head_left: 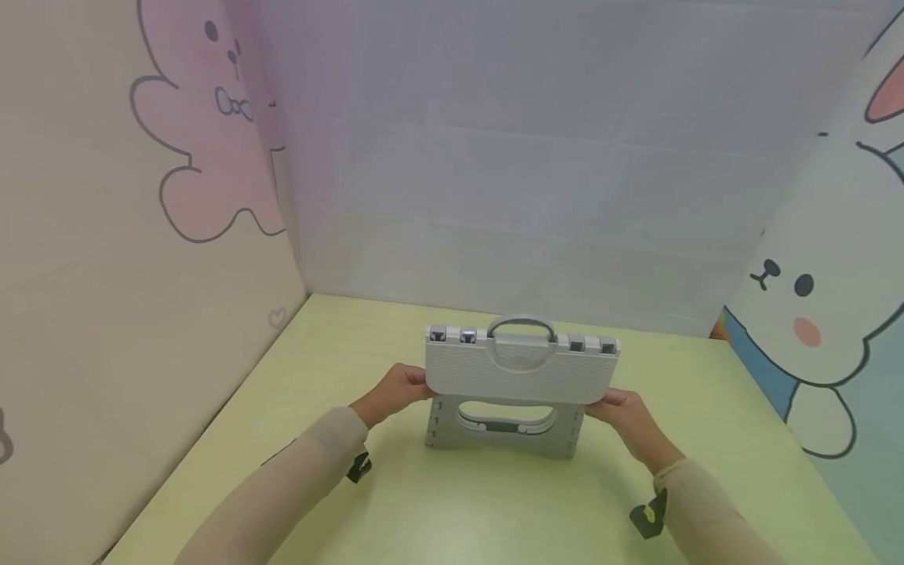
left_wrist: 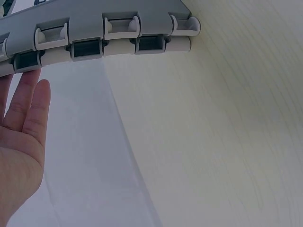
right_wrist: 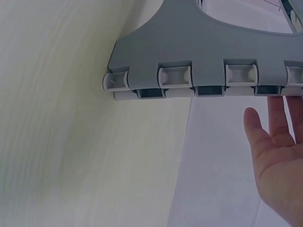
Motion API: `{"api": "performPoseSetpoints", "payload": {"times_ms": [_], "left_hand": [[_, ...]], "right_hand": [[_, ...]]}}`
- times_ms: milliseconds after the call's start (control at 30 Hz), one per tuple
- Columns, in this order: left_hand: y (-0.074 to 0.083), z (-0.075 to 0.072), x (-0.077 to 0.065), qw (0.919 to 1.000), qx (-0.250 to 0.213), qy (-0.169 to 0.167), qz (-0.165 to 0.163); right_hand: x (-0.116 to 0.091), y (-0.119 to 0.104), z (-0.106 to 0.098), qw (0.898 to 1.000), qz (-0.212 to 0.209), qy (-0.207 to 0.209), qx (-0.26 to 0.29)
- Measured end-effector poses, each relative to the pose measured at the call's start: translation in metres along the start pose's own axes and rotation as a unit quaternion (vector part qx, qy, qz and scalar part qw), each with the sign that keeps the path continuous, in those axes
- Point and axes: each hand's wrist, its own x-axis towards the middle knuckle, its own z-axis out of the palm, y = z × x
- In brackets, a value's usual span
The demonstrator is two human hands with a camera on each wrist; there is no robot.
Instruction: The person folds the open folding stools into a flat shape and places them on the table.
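Observation:
A white-and-grey folding step stool [head_left: 459, 369] stands upright on the table, partly folded. Its textured white top tilts toward me, with a loop handle [head_left: 523, 320] at the upper edge. Below it shows a grey leg panel [head_left: 503, 449] with an oval cutout. At the stool's left side my left hand [head_left: 395, 392] grips the edge under the top's corner. Opposite, my right hand [head_left: 628, 416] holds the right edge just below the top. Both wrist views show fingers reaching the row of side hinges [left_wrist: 120, 28], [right_wrist: 208, 78]; the thumbs are hidden there.
The pale yellow table [head_left: 452, 510] spreads around the stool. A whitish sheet [head_left: 551, 196] hangs behind it. Cartoon-printed side panels, one with a pink figure [head_left: 205, 157] and one with a white rabbit [head_left: 819, 337], border the left and right.

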Motion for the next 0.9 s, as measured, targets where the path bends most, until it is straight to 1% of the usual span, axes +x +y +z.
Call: {"api": "performPoseSetpoints", "payload": {"times_ms": [300, 400, 533, 667, 833, 900], "left_hand": [[-0.0014, -0.0008, 0.0021, 1.0, -0.005, -0.004, -0.003], [-0.0019, -0.0016, 0.0019, 0.9998, -0.011, -0.009, -0.011], [-0.0017, -0.0024, 0.0016, 0.9995, -0.022, -0.015, -0.016], [-0.0036, -0.0014, 0.0008, 0.9993, -0.027, -0.021, -0.013], [-0.0061, 0.0021, -0.0005, 0.9991, -0.019, -0.035, -0.018], [-0.0066, 0.0034, -0.0008, 0.9992, -0.012, -0.032, -0.018]], "right_hand": [[-0.0004, -0.0048, 0.0015, 1.0, 0.016, 0.012, 0.0], [-0.001, -0.0054, 0.0021, 1.0, 0.021, 0.016, 0.003], [-0.001, -0.0049, 0.0018, 1.0, 0.017, 0.015, 0.006], [-0.0008, -0.0042, 0.002, 1.0, 0.014, 0.017, 0.011], [-0.001, -0.0033, 0.0024, 1.0, 0.016, 0.022, 0.003], [-0.0019, -0.0015, 0.0026, 1.0, 0.015, 0.018, -0.002]]}}
